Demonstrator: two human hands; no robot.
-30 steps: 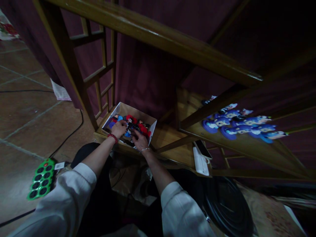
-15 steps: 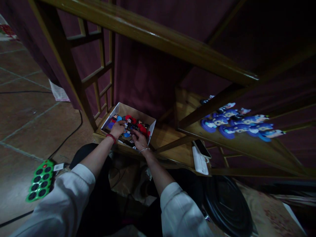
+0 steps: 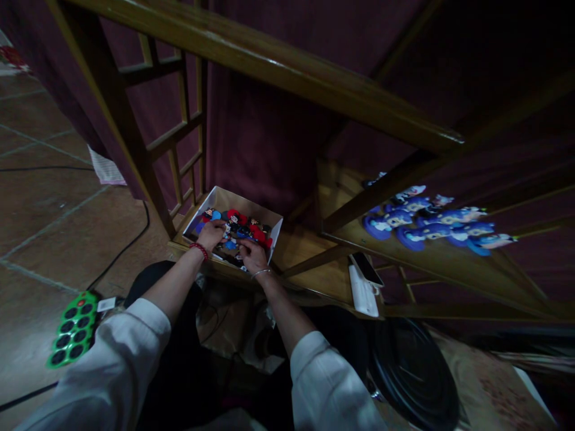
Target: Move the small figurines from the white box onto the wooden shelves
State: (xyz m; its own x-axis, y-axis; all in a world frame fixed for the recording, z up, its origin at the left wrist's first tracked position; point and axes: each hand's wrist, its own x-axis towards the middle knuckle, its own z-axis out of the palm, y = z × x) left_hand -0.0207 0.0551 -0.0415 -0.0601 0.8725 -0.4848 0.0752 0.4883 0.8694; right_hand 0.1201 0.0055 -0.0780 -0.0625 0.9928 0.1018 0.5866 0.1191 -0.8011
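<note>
A white open box (image 3: 266, 220) full of small red, blue and black figures (image 3: 238, 226) stands on a low wooden shelf (image 3: 303, 245). Over the box's left part is my left hand (image 3: 211, 234), a red bead bracelet at its wrist, its fingers bent in among the figures. My right hand (image 3: 253, 255), with a thin silver bracelet, reaches in over the front right of the box. Its fingers are curled together at a small figure in the middle. What exactly each set of fingertips touches is too small and dark to make out.
Several blue and purple figures (image 3: 426, 224) stand on a higher shelf at the right. A phone (image 3: 366, 269) lies on a white object (image 3: 363, 293) at the shelf edge. A wooden beam (image 3: 269, 63) crosses above. A green power strip (image 3: 72, 329) lies on the floor, and a black round seat (image 3: 413, 374) is below right.
My left hand has shifted very slightly left and down, its fingers still in the box. The right hand has barely moved.
</note>
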